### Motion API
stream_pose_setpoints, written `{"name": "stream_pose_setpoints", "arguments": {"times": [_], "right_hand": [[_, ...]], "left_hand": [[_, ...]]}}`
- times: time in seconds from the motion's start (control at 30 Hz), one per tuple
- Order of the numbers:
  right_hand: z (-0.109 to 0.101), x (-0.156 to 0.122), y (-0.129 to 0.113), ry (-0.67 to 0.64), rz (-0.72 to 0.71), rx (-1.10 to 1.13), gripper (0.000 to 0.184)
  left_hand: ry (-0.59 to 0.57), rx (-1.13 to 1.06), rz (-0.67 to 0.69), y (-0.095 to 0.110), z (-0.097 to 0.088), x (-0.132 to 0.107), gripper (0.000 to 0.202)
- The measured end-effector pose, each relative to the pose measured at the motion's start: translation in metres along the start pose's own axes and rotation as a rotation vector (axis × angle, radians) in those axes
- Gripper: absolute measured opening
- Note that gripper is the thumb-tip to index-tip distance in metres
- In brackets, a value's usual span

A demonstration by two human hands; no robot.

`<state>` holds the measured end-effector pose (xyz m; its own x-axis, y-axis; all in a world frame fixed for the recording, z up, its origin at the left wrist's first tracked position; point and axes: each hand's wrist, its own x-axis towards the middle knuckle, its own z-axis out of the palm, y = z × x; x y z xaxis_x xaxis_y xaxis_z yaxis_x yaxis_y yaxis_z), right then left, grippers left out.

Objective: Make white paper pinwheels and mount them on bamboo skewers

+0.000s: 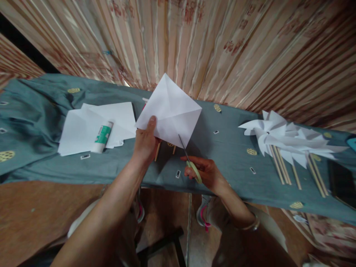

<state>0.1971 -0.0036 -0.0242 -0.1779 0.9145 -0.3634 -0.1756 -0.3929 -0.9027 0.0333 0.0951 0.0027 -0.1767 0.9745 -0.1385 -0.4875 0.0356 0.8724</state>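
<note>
A square sheet of white paper (175, 104), creased along its diagonals, is held up over the table with one corner pointing away from me. My left hand (147, 139) pinches its left lower edge, thumb on top and fingers hidden beneath. In my right hand (204, 170) is a pair of scissors (193, 168) with pale green handles. Their blades point up and left, with the tip over the paper's lower right edge, near the crease. Below the sheet, parts of thin wooden sticks (157, 151) show on the cloth.
A grey-green cloth (228, 129) covers the narrow table. At left, a glue stick (102, 137) lies on a stack of white paper (73, 129). At right are several paper pinwheels (278, 135) on wooden sticks and a dark phone-like object (342, 181). A pleated curtain (194, 48) hangs behind.
</note>
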Motion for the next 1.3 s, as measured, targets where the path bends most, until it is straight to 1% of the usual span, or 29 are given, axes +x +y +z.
{"name": "stream_pose_setpoints", "arguments": {"times": [0.1,0.33,0.53,0.83,0.97,1.13,1.3], "right_hand": [[0.001,0.0,0.0,0.006,0.011,0.009,0.04],[0.002,0.0,-0.001,0.014,0.015,0.028,0.04],[0.003,0.0,-0.002,0.022,0.044,-0.008,0.044],[0.005,0.0,-0.004,0.042,0.048,-0.014,0.043],[0.005,0.0,-0.004,0.047,0.045,-0.006,0.043],[0.004,-0.001,-0.006,0.034,0.036,0.0,0.041],[0.004,-0.001,-0.006,0.041,0.019,-0.018,0.04]], "left_hand": [[-0.013,-0.002,0.003,0.0,0.0,0.0,0.032],[-0.004,-0.016,-0.009,0.001,0.001,0.0,0.032],[0.009,-0.018,-0.009,0.002,0.002,0.0,0.031],[0.009,-0.018,-0.013,0.001,0.0,0.001,0.031],[-0.021,-0.01,-0.009,0.001,0.001,-0.001,0.029],[-0.09,-0.001,-0.047,0.001,0.004,-0.006,0.039],[-0.108,0.038,-0.046,0.002,0.006,-0.01,0.044]]}}
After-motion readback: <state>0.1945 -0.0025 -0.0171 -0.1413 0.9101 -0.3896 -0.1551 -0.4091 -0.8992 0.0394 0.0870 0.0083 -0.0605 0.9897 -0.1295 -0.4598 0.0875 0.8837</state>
